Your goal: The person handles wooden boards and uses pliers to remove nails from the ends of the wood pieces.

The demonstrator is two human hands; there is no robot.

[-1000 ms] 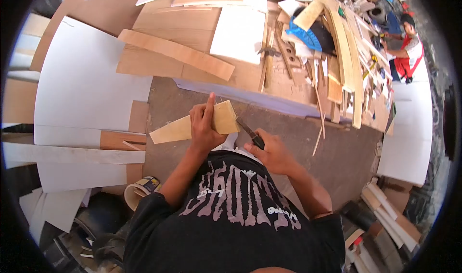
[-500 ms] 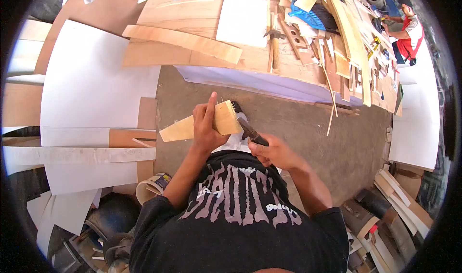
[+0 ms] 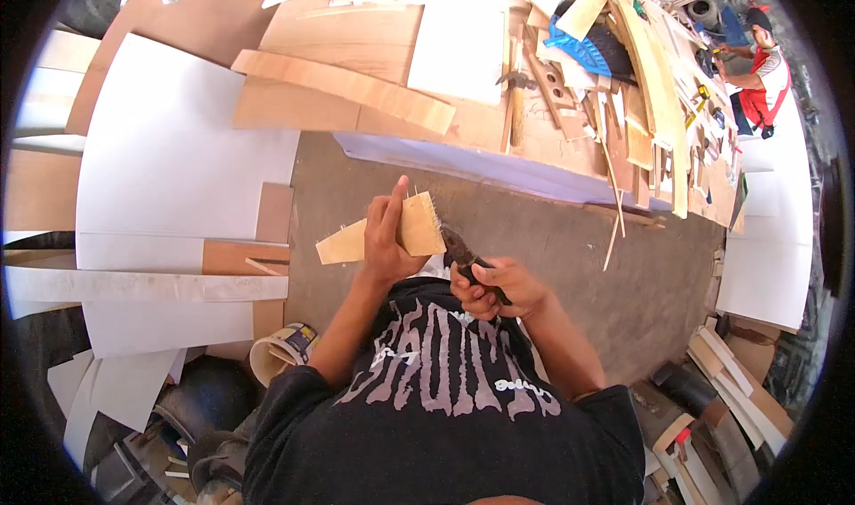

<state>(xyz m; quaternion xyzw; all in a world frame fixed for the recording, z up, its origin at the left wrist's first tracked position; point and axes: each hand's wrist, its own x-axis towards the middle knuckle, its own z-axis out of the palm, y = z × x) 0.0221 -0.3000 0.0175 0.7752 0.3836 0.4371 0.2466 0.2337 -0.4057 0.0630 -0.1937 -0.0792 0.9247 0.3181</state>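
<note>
My left hand point(image 3: 386, 245) is wrapped round a tapered piece of wood point(image 3: 420, 225), with its index finger stretched up along it. Thin nails or staples stick out of the wood's wide right end and its narrow left end. A pair of dark pliers point(image 3: 460, 250) is gripped in my right hand point(image 3: 500, 288). Their jaws are at the lower corner of the wood's wide end; I cannot tell whether they are closed on a nail. Both hands are in front of my black T-shirt, above the floor.
Ahead stands a workbench with a long board point(image 3: 347, 86), a hammer point(image 3: 517, 104), a blue-edged brush point(image 3: 579, 46) and wood scraps. White panels point(image 3: 160, 158) lie left, near a bucket point(image 3: 276, 354). Another person point(image 3: 760, 77) works at far right. Offcuts point(image 3: 739, 376) lie lower right.
The wood piece and my left hand have shifted slightly right. My right hand and the pliers have turned, the handles now angled more downward. The view has tilted a little.
</note>
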